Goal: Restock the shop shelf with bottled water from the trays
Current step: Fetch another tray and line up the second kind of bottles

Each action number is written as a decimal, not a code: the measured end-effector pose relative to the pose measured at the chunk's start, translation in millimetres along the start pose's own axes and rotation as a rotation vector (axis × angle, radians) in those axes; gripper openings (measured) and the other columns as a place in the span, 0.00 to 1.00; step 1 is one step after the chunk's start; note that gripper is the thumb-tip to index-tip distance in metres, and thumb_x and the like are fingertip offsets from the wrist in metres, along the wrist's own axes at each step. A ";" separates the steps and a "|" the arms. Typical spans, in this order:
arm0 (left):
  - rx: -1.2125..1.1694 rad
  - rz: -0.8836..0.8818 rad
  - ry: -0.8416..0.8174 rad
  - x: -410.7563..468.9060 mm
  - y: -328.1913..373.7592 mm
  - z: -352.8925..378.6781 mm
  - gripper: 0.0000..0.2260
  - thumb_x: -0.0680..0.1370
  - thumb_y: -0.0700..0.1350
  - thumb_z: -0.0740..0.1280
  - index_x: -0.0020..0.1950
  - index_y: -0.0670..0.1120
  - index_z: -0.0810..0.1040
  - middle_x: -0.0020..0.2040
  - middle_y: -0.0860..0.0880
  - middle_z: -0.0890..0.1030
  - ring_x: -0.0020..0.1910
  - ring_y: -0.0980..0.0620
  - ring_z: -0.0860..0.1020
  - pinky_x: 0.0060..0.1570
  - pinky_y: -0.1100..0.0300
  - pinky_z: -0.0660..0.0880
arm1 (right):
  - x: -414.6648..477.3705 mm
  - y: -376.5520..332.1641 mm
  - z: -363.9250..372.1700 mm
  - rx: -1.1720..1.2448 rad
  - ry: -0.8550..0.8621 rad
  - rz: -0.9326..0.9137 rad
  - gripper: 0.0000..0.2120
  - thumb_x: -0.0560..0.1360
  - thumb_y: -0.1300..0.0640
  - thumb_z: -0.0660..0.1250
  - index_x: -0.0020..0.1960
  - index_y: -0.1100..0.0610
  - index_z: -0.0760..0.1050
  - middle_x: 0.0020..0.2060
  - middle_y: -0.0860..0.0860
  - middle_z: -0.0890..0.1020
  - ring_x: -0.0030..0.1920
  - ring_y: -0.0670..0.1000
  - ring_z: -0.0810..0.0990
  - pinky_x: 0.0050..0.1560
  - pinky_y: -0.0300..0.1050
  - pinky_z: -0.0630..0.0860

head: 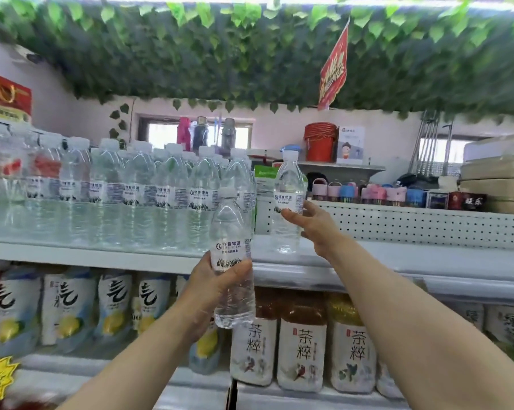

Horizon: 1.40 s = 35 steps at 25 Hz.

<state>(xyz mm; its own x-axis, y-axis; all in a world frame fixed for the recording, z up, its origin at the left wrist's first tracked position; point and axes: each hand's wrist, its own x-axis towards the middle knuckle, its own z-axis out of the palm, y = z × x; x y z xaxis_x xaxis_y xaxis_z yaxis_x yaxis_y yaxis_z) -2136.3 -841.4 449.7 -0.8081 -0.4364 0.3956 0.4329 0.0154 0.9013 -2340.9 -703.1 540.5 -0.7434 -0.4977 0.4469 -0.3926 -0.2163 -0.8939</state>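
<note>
Two clear, ribbed plastic bottles.
Left hand (212,281) grips near bottle (233,232) aloft; right hand (313,224) clasps far bottle (288,184) upright on white shelf (397,257).

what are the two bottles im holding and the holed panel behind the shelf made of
The left bottle and right bottle look like thin clear plastic, glossy: see-through ribbed walls, white caps, film-like labels. The panel is probably white painted metal, matte: even rows of punched holes.

clear glossy plastic water bottle (233,261)
</note>
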 end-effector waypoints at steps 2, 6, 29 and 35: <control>0.009 0.009 -0.020 5.8 -0.5 -2.7 0.25 0.66 0.50 0.78 0.60 0.44 0.78 0.49 0.46 0.87 0.48 0.47 0.85 0.49 0.51 0.79 | 16.9 10.2 3.3 -0.002 0.028 0.041 0.44 0.68 0.47 0.81 0.78 0.55 0.65 0.68 0.52 0.76 0.66 0.55 0.75 0.70 0.53 0.69; 0.038 0.022 -0.041 17.1 -1.5 -4.7 0.25 0.66 0.51 0.78 0.60 0.46 0.77 0.49 0.47 0.87 0.48 0.47 0.85 0.50 0.51 0.79 | 53.1 19.7 11.9 -0.094 0.077 0.081 0.42 0.73 0.51 0.79 0.79 0.58 0.63 0.70 0.55 0.74 0.65 0.56 0.75 0.69 0.53 0.72; 0.099 0.014 0.010 17.8 -0.8 0.1 0.33 0.60 0.59 0.79 0.62 0.49 0.77 0.52 0.52 0.86 0.54 0.51 0.84 0.64 0.46 0.75 | 84.4 23.3 24.8 -0.437 0.159 0.131 0.38 0.75 0.42 0.74 0.76 0.61 0.67 0.70 0.57 0.76 0.61 0.56 0.78 0.68 0.57 0.75; 0.140 0.012 0.008 9.7 8.2 9.2 0.39 0.58 0.62 0.83 0.63 0.45 0.76 0.53 0.49 0.86 0.57 0.47 0.83 0.64 0.46 0.75 | -2.9 -33.9 29.5 -0.147 -0.105 0.047 0.23 0.77 0.46 0.72 0.64 0.61 0.77 0.62 0.56 0.81 0.61 0.56 0.81 0.54 0.48 0.82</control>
<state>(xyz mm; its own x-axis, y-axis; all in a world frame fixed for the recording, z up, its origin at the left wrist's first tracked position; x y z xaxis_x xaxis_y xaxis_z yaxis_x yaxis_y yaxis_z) -2144.3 -837.2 462.6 -0.7995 -0.4430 0.4057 0.3821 0.1462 0.9125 -2309.5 -719.1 568.5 -0.7051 -0.5911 0.3916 -0.4394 -0.0692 -0.8956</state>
